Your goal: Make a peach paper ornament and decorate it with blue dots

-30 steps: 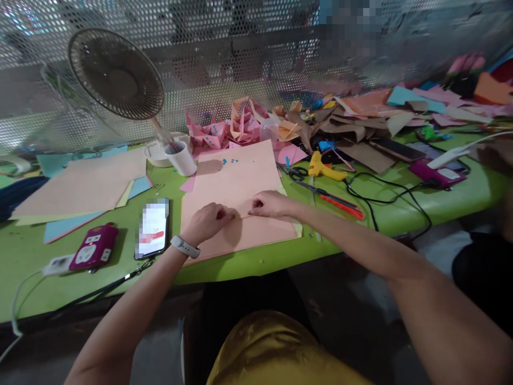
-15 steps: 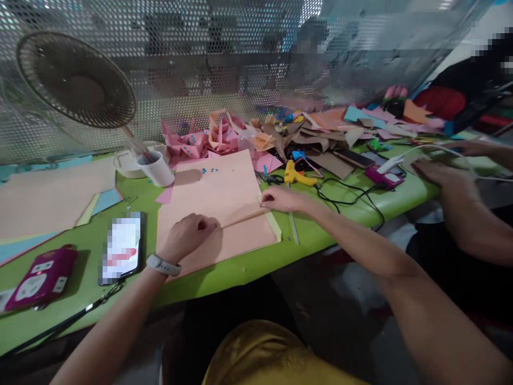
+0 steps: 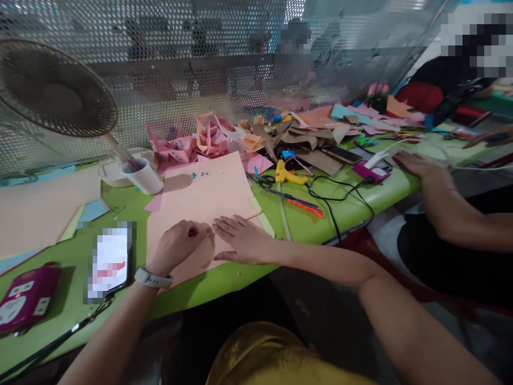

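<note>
A large peach paper sheet (image 3: 200,198) lies on the green table, with small blue dots on its upper part. My left hand (image 3: 176,243), a watch on its wrist, rests on the lower left of this sheet. Its thumb and fingers pinch one end of a thin, tan, stick-like roll; whether it is rolled paper or a stick I cannot tell. My right hand (image 3: 242,239) lies flat across the thin roll (image 3: 255,216), palm down and fingers spread. The roll's far end pokes out beyond that hand, and its middle is hidden underneath.
A utility knife (image 3: 300,203), scissors (image 3: 262,179) and a yellow glue gun (image 3: 289,174) lie at the right. Behind are folded pink papers (image 3: 176,147) and brown scraps. Phone (image 3: 110,262), white cup (image 3: 144,176) and fan (image 3: 60,91) stand left. A co-worker's hand (image 3: 417,160) rests farther right.
My right hand has moved left from the roll's far end and flattened over it, fingers now spread. My left hand keeps its pinch. The utility knife has come into sight. The view has shifted slightly.
</note>
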